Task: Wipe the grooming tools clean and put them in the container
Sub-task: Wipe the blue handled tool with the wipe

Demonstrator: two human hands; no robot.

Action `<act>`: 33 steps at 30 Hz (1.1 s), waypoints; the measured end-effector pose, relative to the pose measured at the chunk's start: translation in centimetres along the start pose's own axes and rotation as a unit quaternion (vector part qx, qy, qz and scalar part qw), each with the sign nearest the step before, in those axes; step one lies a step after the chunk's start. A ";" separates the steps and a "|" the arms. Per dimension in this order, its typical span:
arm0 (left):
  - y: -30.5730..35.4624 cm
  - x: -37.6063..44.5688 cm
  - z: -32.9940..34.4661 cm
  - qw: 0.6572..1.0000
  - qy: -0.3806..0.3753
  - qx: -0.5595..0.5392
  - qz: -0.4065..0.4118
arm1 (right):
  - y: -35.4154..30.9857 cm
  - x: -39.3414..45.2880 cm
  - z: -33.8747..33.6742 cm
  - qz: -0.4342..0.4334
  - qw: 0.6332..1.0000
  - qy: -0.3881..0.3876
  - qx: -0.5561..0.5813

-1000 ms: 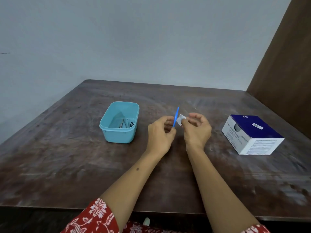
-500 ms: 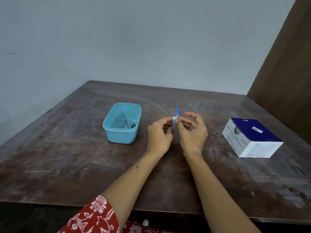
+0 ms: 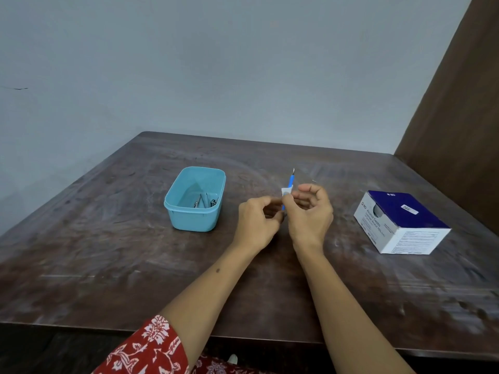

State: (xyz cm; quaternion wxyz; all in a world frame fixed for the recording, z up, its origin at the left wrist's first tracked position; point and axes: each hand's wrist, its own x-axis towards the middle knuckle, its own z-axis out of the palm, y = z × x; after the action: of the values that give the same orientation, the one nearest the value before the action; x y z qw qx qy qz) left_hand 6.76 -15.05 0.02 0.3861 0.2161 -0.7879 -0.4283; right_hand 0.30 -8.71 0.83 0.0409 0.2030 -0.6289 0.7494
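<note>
Upright, or nearly so, the blue grooming tool stands between the two hands above the middle of the counter, its long axis running almost vertical with the thin metal tip uppermost and leaning slightly to the right. The left hand pinches its lower end, fingers curled in and forearm reaching up from the lower left. The right hand pinches a small white wipe folded around the shaft, thumb and forefinger pressed together on it, the other fingers arched loosely above. Left of the hands sits the teal container, with metal tools lying in its bottom. A blue-and-white box rests well apart on the right.
</note>
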 end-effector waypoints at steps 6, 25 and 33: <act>-0.3 0.1 -0.2 1.000 -0.009 0.002 0.002 | 0.3 -0.1 0.1 0.005 0.999 -0.045 -0.022; 0.0 -0.1 -0.6 0.998 0.001 0.046 0.043 | 0.5 -0.4 0.3 -0.126 0.987 -0.003 -0.097; -0.4 0.0 -0.7 0.996 0.000 0.064 0.065 | 0.8 -0.4 0.3 -0.120 0.986 -0.045 -0.105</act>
State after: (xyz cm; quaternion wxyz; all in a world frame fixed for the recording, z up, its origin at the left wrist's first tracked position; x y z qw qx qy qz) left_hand 7.32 -15.60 -0.13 0.3982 0.1888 -0.8262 -0.3510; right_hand 0.47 -9.10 -0.01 0.1235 0.3052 -0.6767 0.6586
